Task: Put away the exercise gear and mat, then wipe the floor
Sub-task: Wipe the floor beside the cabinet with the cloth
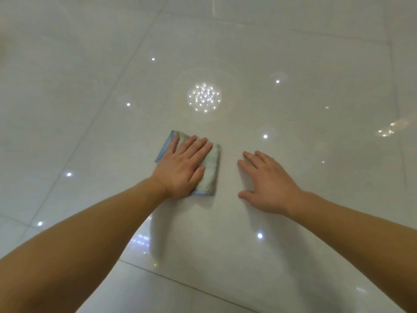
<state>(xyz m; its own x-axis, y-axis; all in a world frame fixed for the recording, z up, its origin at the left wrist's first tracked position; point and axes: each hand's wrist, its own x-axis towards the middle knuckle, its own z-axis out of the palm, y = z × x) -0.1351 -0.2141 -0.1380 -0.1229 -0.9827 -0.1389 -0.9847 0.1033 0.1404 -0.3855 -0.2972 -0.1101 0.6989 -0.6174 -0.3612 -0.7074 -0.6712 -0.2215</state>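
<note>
A folded cloth [211, 168], pale green-grey with a blue edge, lies flat on the glossy white tiled floor [293, 64]. My left hand [182, 168] presses down on the cloth with the palm flat and the fingers spread, covering most of its left half. To the right, my right hand [268, 184] rests flat on the bare tile with fingers apart, a short gap away from the cloth and holding nothing. No exercise gear or mat is in view.
Large shiny tiles with thin grey grout lines [180, 281] fill the whole view. Ceiling lights reflect in them, the brightest cluster [204, 97] just beyond the cloth.
</note>
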